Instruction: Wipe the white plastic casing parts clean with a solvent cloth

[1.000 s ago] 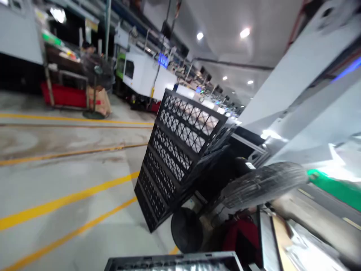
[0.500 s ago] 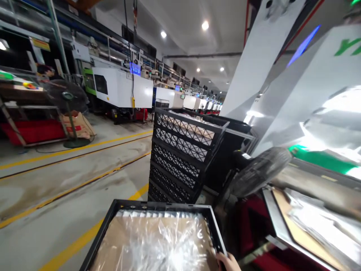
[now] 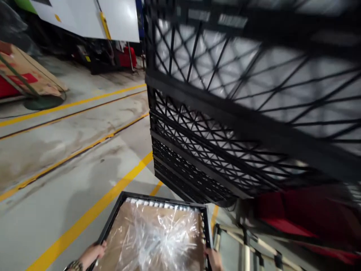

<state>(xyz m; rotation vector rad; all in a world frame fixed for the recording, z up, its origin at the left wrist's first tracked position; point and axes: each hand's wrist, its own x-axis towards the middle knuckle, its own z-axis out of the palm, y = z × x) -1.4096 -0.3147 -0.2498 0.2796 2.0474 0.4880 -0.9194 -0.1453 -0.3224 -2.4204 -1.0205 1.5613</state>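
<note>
I carry a black plastic tray (image 3: 160,200) low in front of me; inside it lies a brown cardboard sheet under crinkled clear plastic film (image 3: 158,237). My left hand (image 3: 90,254), with a watch at the wrist, grips the tray's left rim. My right hand (image 3: 213,259) grips the right rim at the bottom edge of the view. Just ahead rises a tall stack of black lattice crates (image 3: 225,113), filling the upper right and very close to me.
Grey concrete floor with yellow lines (image 3: 93,212) runs to the left. A white machine (image 3: 93,17) and a fan base beside cardboard (image 3: 42,101) stand at the far left. A red cart (image 3: 296,222) and a tube frame (image 3: 245,241) sit under the crates on the right.
The crate stack has come much closer and now fills the upper view. My view has tipped downward. My left hand has come into sight on the tray's rim.
</note>
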